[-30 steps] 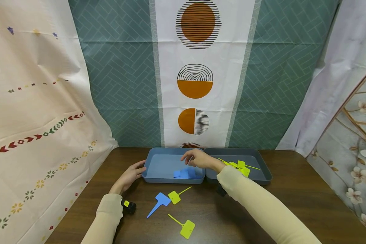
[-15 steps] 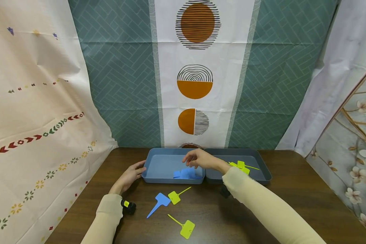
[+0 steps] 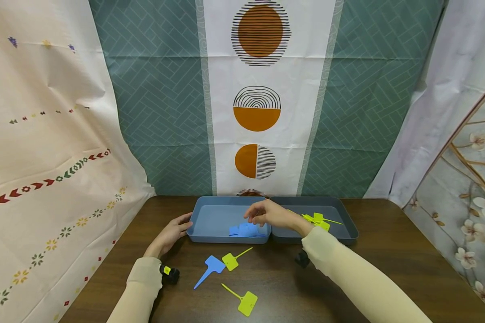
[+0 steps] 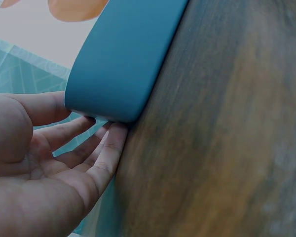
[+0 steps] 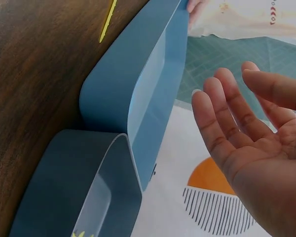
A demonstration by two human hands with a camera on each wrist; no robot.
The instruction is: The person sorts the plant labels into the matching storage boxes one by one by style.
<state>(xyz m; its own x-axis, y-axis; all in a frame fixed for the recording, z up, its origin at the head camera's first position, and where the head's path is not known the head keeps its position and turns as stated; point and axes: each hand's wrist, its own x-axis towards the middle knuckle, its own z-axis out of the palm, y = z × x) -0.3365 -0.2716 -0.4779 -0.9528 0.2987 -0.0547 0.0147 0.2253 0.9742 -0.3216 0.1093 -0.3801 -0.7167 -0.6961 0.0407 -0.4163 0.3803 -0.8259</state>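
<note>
My left hand (image 3: 174, 233) rests at the left end of a blue tray (image 3: 228, 240). In the left wrist view its thumb touches the tray's rim and the fingertips lie against the end wall. Over the right part of that tray hovers my right hand (image 3: 272, 213), fingers loosely bent, holding nothing; the right wrist view shows the bare palm. Beneath it several blue T-shaped plant labels (image 3: 246, 230) lie in the tray. Several yellow plant labels (image 3: 322, 225) lie in the dark grey-blue tray (image 3: 339, 211) beside it, partly hidden by my right wrist.
On the brown table (image 3: 283, 291), in front of the trays, lie a blue label (image 3: 215, 264) and two yellow labels, one near it (image 3: 230, 261) and one closer to me (image 3: 248, 303). The trays stand side by side before a patterned curtain (image 3: 165, 112).
My right hand has drifted slightly to the right above the blue tray, its forearm shifting the same way. The left hand and the labels look unmoved.
</note>
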